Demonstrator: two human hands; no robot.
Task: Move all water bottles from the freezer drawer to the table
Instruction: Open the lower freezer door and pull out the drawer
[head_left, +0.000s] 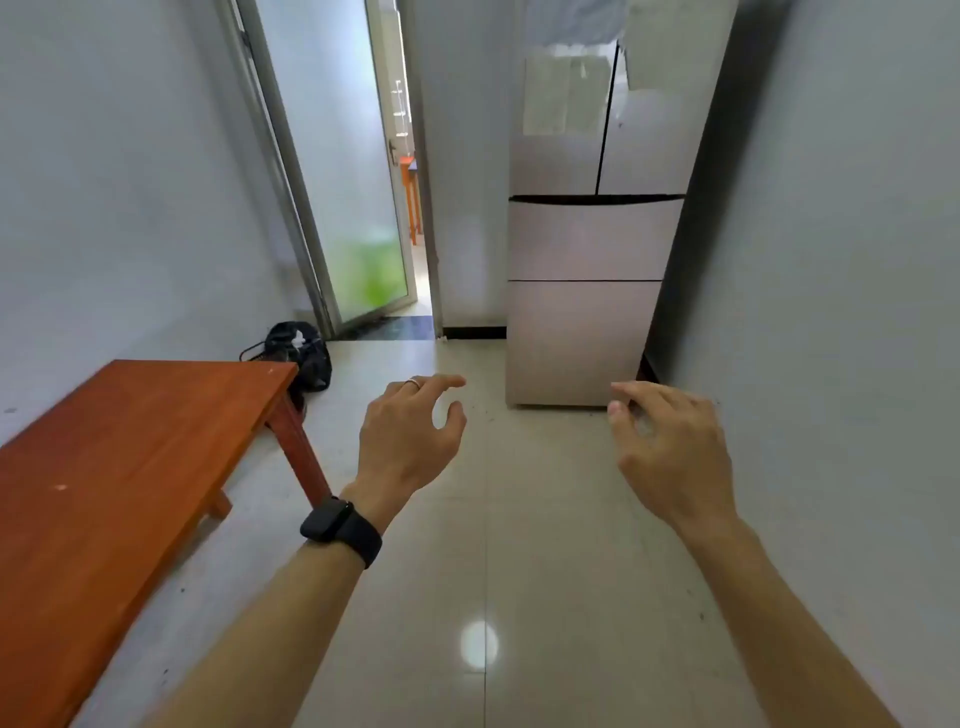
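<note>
A silver fridge (592, 239) stands against the far wall on the right, with two upper doors and two drawers below, all closed. No water bottle shows. The lower freezer drawer (576, 340) reaches down to the floor. A low orange-brown wooden table (119, 467) runs along the left wall, its top bare. My left hand (410, 436), with a ring and a black watch on the wrist, hovers over the floor, fingers loosely curled and holding nothing. My right hand (670, 441) hovers in front of the fridge's bottom corner, fingers relaxed and holding nothing.
A black bag (301, 353) lies on the floor past the table's far end. A frosted glass door (353, 171) stands ajar at the back, showing a narrow gap. White walls close in on both sides. Glossy beige tiles (519, 571) cover the floor between table and fridge.
</note>
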